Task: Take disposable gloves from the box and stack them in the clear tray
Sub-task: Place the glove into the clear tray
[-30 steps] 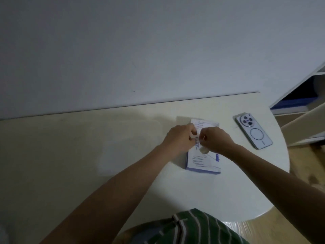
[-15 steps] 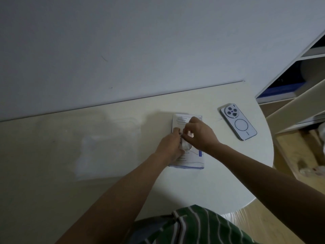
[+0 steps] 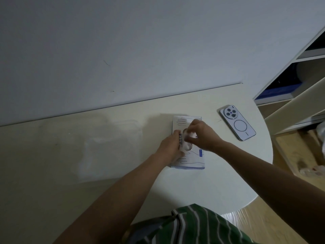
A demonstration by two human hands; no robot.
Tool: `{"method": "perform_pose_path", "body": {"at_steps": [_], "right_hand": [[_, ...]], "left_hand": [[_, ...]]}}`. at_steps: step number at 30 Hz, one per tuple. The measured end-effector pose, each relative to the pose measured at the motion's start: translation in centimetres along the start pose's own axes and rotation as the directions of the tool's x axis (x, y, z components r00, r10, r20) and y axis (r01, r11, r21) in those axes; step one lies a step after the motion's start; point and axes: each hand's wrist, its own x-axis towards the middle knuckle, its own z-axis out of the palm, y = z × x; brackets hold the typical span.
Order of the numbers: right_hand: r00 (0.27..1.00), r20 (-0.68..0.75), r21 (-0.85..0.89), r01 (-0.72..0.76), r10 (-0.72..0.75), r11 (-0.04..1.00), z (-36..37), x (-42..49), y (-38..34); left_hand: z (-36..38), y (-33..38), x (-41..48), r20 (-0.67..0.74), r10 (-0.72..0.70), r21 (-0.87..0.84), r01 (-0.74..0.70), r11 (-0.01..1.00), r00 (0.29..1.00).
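A white glove box (image 3: 193,161) with blue hand drawings lies flat on the pale table (image 3: 202,187). My left hand (image 3: 171,146) rests on the box's left side and holds it down beside the oval opening. My right hand (image 3: 202,135) is over the opening and pinches a thin clear glove (image 3: 187,140) that sticks out of it. To the left stands the clear tray (image 3: 109,148), faint against the table; I cannot tell whether anything lies in it.
A phone (image 3: 237,122) lies face down to the right of the box, near the table's rounded edge. White shelves (image 3: 299,88) stand at the right beyond the table. A wall runs along the table's far side.
My right hand has closed its fingertips on the glove at the opening and lifted it slightly. My left hand has slid down along the box's left side. The view has shifted.
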Motion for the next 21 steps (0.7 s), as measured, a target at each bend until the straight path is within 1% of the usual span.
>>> {"method": "perform_pose_path", "body": {"at_steps": [3,5,6,7,8,10,11,13,15,17,19,21], "right_hand": [[0.997,-0.074,0.268,-0.008,0.029,0.963,-1.4,-0.2,-0.5],[0.991,-0.107,0.496,-0.023,0.087,0.868,-2.6,-0.5,-1.2],[0.985,-0.125,0.587,-0.024,0.12,0.809,-3.1,-0.5,-1.6],[0.979,-0.141,0.643,-0.024,0.149,0.766,-3.7,-0.5,-1.9],[0.975,-0.146,0.664,-0.027,0.166,0.747,-4.0,-0.5,-2.0],[0.98,-0.14,0.637,-0.022,0.144,0.77,-4.4,-0.5,-2.3],[0.982,-0.136,0.632,-0.019,0.135,0.774,-4.3,-0.5,-2.5],[0.978,-0.14,0.678,-0.019,0.155,0.734,-4.2,-0.3,-2.7],[0.976,-0.138,0.724,-0.016,0.168,0.69,-4.1,0.0,-3.4],[0.981,-0.127,0.754,0.0,0.146,0.656,-4.0,0.3,-4.8],[0.988,-0.107,0.755,0.01,0.107,0.656,-4.0,0.4,-6.2],[0.996,-0.064,0.754,0.012,0.055,0.656,-3.8,0.9,-7.9]], "left_hand": [[-0.2,0.0,-0.1,0.022,-0.004,-0.002,0.004,1.0,1.0],[-0.4,0.2,-0.1,0.051,-0.002,0.023,0.001,1.0,0.999],[-0.5,0.3,-0.1,0.067,0.0,0.034,-0.002,0.999,0.998],[-0.7,0.5,-0.1,0.081,0.001,0.033,-0.003,0.999,0.997],[-0.9,0.6,-0.2,0.094,-0.006,0.005,0.005,1.0,0.996],[-1.6,0.6,-0.6,0.078,-0.018,-0.107,0.026,0.994,0.997],[-2.2,0.5,-0.9,0.032,-0.007,-0.168,0.013,0.986,0.999],[-3.4,0.3,-1.7,-0.068,0.014,-0.293,-0.034,0.955,0.998],[-4.3,0.2,-2.6,-0.104,0.011,-0.398,-0.051,0.916,0.995],[-4.9,0.1,-3.4,-0.127,0.026,-0.412,-0.077,0.908,0.992],[-5.3,0.4,-3.8,-0.151,0.021,-0.426,-0.084,0.901,0.988],[-6.2,0.0,-4.3,-0.205,0.008,-0.421,-0.096,0.902,0.979]]}}
